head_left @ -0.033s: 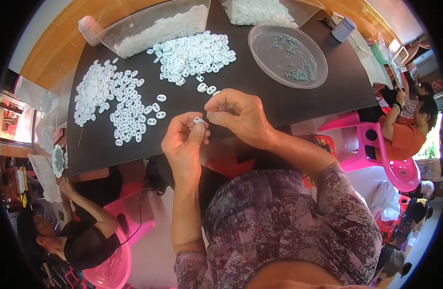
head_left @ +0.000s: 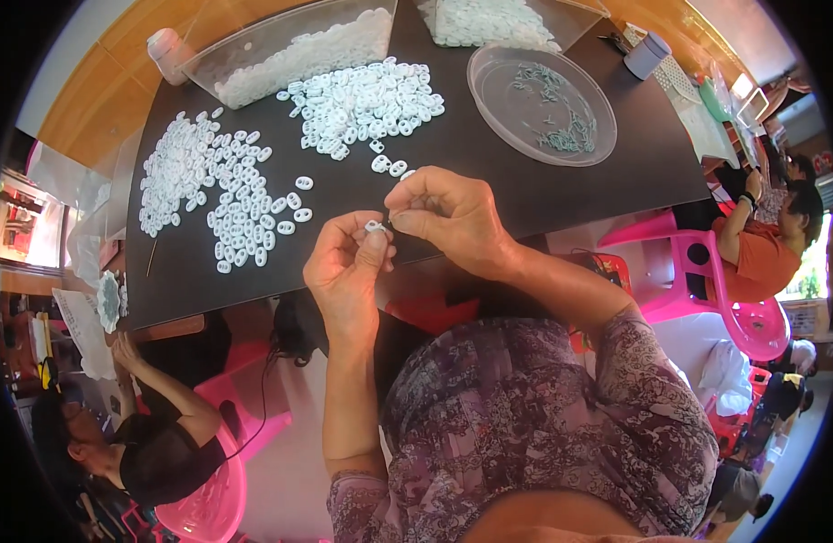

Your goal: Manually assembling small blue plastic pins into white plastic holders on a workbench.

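Left hand [head_left: 346, 264] pinching white ring [head_left: 375, 226], black table [head_left: 489, 154]

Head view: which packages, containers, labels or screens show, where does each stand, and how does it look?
Clear plastic tub: far left of table, rectangular, holding white pieces.
Second clear tub: far edge, same white pieces.
Round clear dish: right of centre, a few grey-green bits inside.
Pale capped bottle: far left corner, no label legible.
Grey-blue cylindrical can: far right corner.
No screens visible.
Left hand pinches a small white piece; right hand meets it.
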{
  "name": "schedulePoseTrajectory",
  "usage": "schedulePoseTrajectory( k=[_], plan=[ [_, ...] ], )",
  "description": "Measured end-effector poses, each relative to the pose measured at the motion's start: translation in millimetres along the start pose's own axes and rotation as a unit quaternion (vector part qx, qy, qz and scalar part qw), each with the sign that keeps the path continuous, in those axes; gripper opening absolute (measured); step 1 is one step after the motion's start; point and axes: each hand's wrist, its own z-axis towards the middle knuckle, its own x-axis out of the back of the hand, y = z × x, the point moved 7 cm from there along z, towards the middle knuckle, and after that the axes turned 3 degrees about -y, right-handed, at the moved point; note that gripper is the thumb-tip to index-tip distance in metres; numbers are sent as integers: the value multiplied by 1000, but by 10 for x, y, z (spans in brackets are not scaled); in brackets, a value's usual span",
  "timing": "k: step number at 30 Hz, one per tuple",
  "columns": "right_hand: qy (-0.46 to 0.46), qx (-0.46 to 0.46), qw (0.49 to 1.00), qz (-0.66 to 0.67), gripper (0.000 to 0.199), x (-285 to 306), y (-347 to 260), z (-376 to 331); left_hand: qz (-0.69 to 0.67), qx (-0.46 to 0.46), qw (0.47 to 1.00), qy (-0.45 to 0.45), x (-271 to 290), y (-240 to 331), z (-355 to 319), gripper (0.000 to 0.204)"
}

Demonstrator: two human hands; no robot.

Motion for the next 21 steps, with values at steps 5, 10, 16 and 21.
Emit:
schedulePoseTrajectory(
  k=[5, 10, 16, 21],
  plan=[
    [-9, -10, 1000, -3, 16, -36, -31, -16, 5, -9, 1000, 21, 7, 20, -51, 15],
    [-18, -27, 999, -9, 16, -48, -31, -30, 55, -46, 997, 31, 9, 50, -79, 15],
    [-7, -18, 1000, -12, 17, -42, -2, -36, 111, -88, 990, 26, -15, 108, -108, 15],
    [-5, -6, 1000, -17, 16, -45, -8, -42, 116, -89, 989, 26, -17, 94, -120, 15]
  ],
)
